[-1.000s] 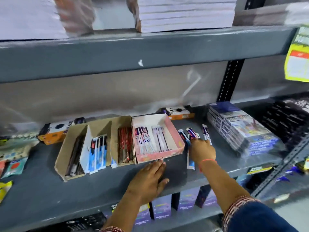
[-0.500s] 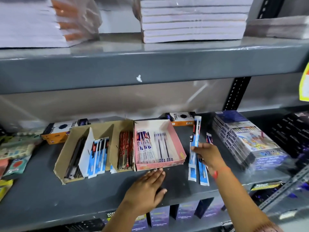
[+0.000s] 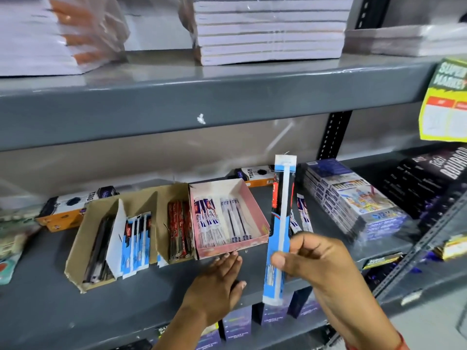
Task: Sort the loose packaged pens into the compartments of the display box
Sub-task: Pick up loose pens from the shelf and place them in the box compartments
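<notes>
1. While the right hand [image 3: 316, 258] lifts a blue-and-white pen packet [image 3: 276, 231] upright above the shelf [image 3: 50, 311], fingers [image 3: 279, 261] pinched round its lower half, sorting looks partly done.
2. Display box [image 3: 141, 238]: brown card compartments hold dark, blue and red packets; pink tray [image 3: 252, 205] half filled.
3. Loose packets [image 3: 302, 213] remain right of the tray.
4. Left hand [image 3: 222, 281] flat, holding nothing, fingertips touching the tray front.
5. Packets: slim, glossy film.
</notes>
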Demonstrator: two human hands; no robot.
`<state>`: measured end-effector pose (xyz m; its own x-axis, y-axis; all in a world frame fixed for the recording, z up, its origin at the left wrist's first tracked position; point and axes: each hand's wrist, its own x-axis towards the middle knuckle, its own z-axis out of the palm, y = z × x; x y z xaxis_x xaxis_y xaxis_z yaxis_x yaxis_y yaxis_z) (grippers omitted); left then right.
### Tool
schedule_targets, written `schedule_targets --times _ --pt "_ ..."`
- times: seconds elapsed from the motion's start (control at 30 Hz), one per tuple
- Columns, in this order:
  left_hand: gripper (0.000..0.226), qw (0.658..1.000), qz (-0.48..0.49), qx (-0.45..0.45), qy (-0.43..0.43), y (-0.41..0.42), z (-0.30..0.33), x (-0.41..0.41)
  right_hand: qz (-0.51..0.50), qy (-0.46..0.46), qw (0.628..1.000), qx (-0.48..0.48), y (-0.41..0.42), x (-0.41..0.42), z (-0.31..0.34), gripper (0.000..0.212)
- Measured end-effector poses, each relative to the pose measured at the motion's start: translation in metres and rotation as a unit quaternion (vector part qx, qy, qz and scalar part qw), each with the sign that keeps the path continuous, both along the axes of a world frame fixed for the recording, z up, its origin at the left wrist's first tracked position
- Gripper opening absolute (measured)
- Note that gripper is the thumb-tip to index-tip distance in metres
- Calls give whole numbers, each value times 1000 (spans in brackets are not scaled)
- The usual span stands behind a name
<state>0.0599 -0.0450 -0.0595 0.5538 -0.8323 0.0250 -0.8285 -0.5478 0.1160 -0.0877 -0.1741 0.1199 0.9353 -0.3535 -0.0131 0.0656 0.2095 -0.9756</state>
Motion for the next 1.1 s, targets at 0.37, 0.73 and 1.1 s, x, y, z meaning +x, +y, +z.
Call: schedule_targets --times 0.37,0.73,1.1 --pt "49 995 61 -38 65 20 18 -14 70 116 980 -144 36 62 -40 20" --pt "55 983 132 -117 -55 158 19 -1 110 112 880 -448 155 193 -67 19" --pt "41 976 163 -137 -41 189 4 13 135 231 754 -601 183 254 -85 35"
